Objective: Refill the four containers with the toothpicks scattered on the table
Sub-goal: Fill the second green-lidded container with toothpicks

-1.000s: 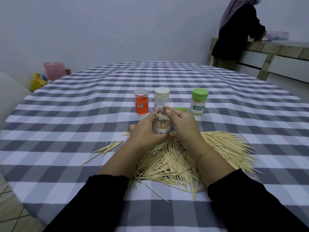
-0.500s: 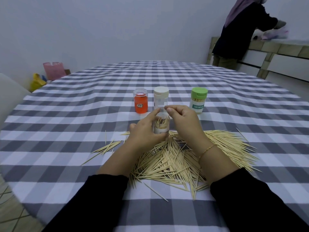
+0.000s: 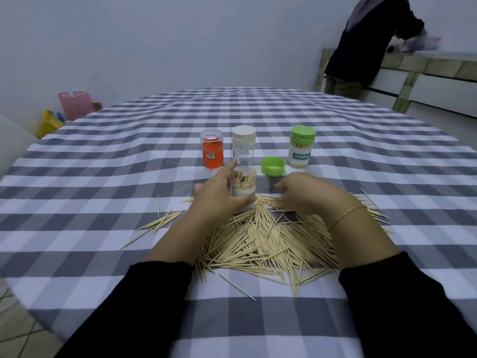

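Note:
My left hand (image 3: 216,197) grips an open clear container (image 3: 245,186) that stands upright at the far edge of the toothpick pile (image 3: 265,241), with a few toothpicks inside it. My right hand (image 3: 309,195) lies low on the pile just right of that container, knuckles up and fingers bent down out of sight. Behind stand an orange container (image 3: 212,148), a white-capped container (image 3: 243,143) and a green-capped container (image 3: 302,147) full of toothpicks. A loose green cap (image 3: 273,166) lies between them and my hands.
The round table (image 3: 103,177) wears a grey and white checked cloth. A few stray toothpicks (image 3: 160,223) lie left of the pile. A person (image 3: 366,42) stands at a bench (image 3: 438,73) at the back right. Pink (image 3: 76,104) and yellow (image 3: 50,122) bags sit on the floor at left.
My right hand has come down from above the container's mouth to the pile on its right. The loose green cap is now uncovered. My left hand still holds the container.

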Motion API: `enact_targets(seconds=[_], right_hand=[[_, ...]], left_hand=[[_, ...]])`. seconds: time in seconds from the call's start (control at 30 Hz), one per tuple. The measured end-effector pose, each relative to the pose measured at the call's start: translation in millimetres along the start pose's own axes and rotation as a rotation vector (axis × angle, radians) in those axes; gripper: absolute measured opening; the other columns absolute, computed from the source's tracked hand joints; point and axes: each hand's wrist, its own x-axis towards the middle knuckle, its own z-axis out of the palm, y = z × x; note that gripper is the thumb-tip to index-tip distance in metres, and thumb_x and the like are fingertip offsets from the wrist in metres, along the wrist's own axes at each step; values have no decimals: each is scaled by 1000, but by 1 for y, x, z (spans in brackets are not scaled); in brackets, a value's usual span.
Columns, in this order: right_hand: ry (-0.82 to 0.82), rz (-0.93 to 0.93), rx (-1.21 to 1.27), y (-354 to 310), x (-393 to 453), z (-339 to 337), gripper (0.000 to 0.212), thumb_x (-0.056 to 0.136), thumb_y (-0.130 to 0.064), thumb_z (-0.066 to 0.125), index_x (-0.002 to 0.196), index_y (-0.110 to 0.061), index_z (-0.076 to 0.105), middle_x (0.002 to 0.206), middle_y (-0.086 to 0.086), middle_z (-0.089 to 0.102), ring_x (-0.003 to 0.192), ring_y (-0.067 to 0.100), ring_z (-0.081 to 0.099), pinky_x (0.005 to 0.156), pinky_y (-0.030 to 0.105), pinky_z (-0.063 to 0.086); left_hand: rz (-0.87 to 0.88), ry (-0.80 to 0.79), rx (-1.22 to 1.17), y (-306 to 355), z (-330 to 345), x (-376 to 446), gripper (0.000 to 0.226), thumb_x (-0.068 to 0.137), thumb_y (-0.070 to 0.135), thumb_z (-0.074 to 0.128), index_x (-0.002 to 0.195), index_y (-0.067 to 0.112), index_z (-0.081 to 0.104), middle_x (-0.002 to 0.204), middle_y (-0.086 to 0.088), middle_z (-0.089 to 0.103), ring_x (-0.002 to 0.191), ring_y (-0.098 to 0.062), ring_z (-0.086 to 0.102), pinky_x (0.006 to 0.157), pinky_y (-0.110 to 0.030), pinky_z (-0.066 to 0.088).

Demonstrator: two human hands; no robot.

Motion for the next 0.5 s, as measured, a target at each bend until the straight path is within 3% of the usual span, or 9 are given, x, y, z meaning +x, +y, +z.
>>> enact_targets(seconds=[0.1, 0.2, 0.4, 0.5], right_hand=[[-123, -24, -95, 2, -4, 1, 48, 95, -19, 44, 142, -25, 39, 141, 7, 44, 128, 30, 41, 107, 45, 34], [-130, -45, -183, 0, -4, 4, 42, 95, -20, 44, 138, -20, 44, 133, 9, 46, 122, 29, 43, 102, 46, 33], [54, -6, -166, -10, 2, 14, 11, 81, -17, 64, 89, -23, 69, 90, -1, 55, 100, 24, 49, 88, 41, 32], [173, -19, -133, -7, 7, 18, 9, 81, -16, 62, 85, -20, 69, 78, -4, 57, 93, 22, 56, 77, 36, 30]], left_hand=[[-12, -6, -1, 1, -1, -1, 89, 76, 38, 79, 150, 35, 27, 138, 9, 55, 128, -14, 49, 112, -46, 29], [-12, -13, 21, 3, -2, -2, 88, 78, 38, 77, 150, 35, 27, 140, 9, 53, 129, -14, 47, 109, -35, 24], [-12, -9, 57, 5, -2, -3, 88, 78, 40, 77, 150, 35, 26, 140, 8, 54, 130, -15, 47, 111, -38, 23], [-10, -5, 65, 4, -2, -2, 89, 78, 41, 77, 150, 35, 26, 139, 8, 54, 129, -15, 47, 109, -37, 22]])
